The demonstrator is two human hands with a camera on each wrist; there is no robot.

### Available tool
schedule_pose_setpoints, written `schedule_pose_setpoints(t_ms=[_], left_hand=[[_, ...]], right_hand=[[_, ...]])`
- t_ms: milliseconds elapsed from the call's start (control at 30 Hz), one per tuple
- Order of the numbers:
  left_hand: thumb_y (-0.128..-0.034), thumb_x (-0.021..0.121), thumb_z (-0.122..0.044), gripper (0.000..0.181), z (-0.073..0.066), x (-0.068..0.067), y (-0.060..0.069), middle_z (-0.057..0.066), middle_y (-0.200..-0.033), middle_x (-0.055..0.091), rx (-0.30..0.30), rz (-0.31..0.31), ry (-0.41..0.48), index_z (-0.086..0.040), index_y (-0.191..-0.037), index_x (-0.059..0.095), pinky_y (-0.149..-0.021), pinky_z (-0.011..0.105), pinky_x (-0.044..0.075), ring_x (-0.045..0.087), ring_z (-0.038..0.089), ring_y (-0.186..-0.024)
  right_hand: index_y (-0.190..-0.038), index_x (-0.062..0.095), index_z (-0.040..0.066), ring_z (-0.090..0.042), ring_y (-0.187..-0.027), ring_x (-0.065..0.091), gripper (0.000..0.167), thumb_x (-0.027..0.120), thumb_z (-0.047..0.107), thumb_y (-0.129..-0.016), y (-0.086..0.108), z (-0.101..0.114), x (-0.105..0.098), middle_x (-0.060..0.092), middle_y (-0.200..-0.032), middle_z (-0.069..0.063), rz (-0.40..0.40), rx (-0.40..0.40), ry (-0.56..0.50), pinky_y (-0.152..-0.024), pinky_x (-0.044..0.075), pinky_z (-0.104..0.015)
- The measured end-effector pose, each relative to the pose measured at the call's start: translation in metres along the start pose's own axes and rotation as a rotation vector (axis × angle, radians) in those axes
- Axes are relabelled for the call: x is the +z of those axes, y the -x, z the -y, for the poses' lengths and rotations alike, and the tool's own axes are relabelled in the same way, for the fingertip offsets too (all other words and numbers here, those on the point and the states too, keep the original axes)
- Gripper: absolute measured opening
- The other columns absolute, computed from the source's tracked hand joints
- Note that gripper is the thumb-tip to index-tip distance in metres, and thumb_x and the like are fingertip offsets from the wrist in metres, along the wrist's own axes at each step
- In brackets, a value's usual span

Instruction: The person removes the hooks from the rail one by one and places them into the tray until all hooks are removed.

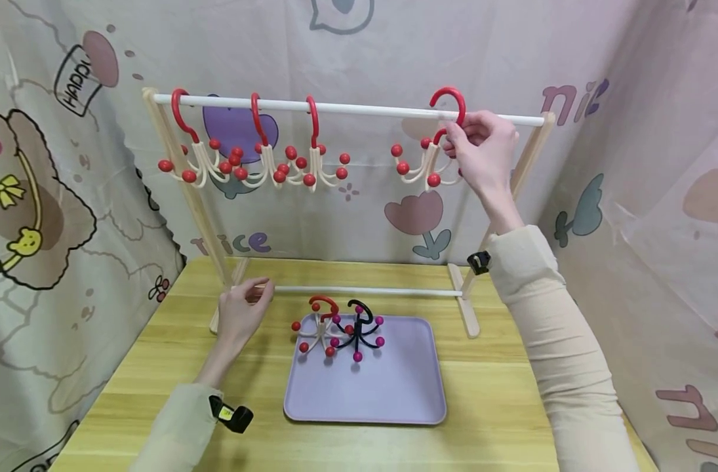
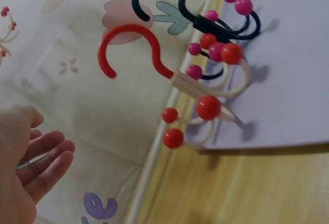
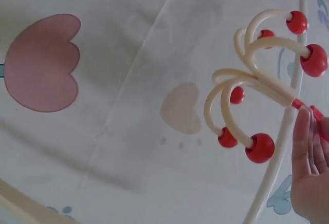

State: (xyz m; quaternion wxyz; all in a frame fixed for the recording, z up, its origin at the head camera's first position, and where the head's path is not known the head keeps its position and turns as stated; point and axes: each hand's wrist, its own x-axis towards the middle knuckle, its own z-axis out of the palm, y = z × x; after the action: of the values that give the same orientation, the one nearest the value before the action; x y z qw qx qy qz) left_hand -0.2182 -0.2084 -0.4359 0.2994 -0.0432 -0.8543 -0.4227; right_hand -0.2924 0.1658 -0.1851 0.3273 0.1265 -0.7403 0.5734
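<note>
Pinches a cream beaded hanger by its red hook in the right grip, at the top rail of the wooden rack. Shows three similar hangers hooked farther left. Holds nothing in the loosely curled left grip, near the rack's base. Includes a red-hooked hanger and a black hanger on the lilac tray.

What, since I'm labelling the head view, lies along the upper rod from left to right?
Left wooden post, first red hook, second red hook, third red hook, fourth red hook, right hand, right wooden post.
</note>
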Motion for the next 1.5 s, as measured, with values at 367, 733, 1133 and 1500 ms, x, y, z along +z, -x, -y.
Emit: schedule_pose_setpoints(t_ms=[367, 733, 1133, 1500], left_hand=[[-0.0960, 0.067, -0.015, 0.028, 0.020, -0.002, 0.025, 0.022, -0.088, 0.076, -0.118, 0.139, 0.031, 0.006, -0.115, 0.070, -0.066, 0.000, 0.046, 0.074, 0.017, -0.072], [-0.0968, 0.065, -0.012, 0.026, 0.031, -0.001, 0.044, 0.022, -0.091, 0.077, -0.161, 0.172, 0.086, 0.003, -0.118, 0.069, -0.061, 0.009, 0.053, 0.075, 0.029, -0.072], [-0.0952, 0.065, -0.006, 0.024, 0.036, -0.001, 0.053, 0.023, -0.089, 0.076, -0.185, 0.162, 0.110, 0.004, -0.117, 0.069, -0.059, 0.011, 0.055, 0.075, 0.031, -0.070], [-0.0949, 0.065, -0.005, 0.024, 0.040, -0.001, 0.055, 0.026, -0.090, 0.076, -0.196, 0.145, 0.142, 0.005, -0.116, 0.070, -0.057, 0.012, 0.055, 0.075, 0.022, -0.066]], right_hand=[[-0.101, 0.072, 0.002, -0.005, -0.067, 0.072, 0.010, 0.072, 0.007, -0.092, 0.080, -0.060, -0.041, 0.075, -0.079, 0.014, 0.268, 0.071, -0.023, -0.061, 0.060, -0.022], [-0.104, 0.063, -0.016, -0.012, -0.074, 0.076, 0.017, 0.066, -0.005, -0.091, 0.179, -0.143, -0.053, 0.078, -0.085, 0.005, 0.427, 0.278, -0.265, -0.073, 0.063, -0.029], [-0.105, 0.054, -0.028, -0.015, -0.076, 0.077, 0.028, 0.065, -0.007, -0.091, 0.231, -0.190, -0.049, 0.079, -0.088, -0.007, 0.519, 0.372, -0.310, -0.073, 0.063, -0.041], [-0.102, 0.055, -0.027, -0.012, -0.077, 0.076, 0.022, 0.063, -0.010, -0.091, 0.236, -0.202, -0.044, 0.073, -0.093, -0.030, 0.564, 0.365, -0.301, -0.075, 0.063, -0.046]])
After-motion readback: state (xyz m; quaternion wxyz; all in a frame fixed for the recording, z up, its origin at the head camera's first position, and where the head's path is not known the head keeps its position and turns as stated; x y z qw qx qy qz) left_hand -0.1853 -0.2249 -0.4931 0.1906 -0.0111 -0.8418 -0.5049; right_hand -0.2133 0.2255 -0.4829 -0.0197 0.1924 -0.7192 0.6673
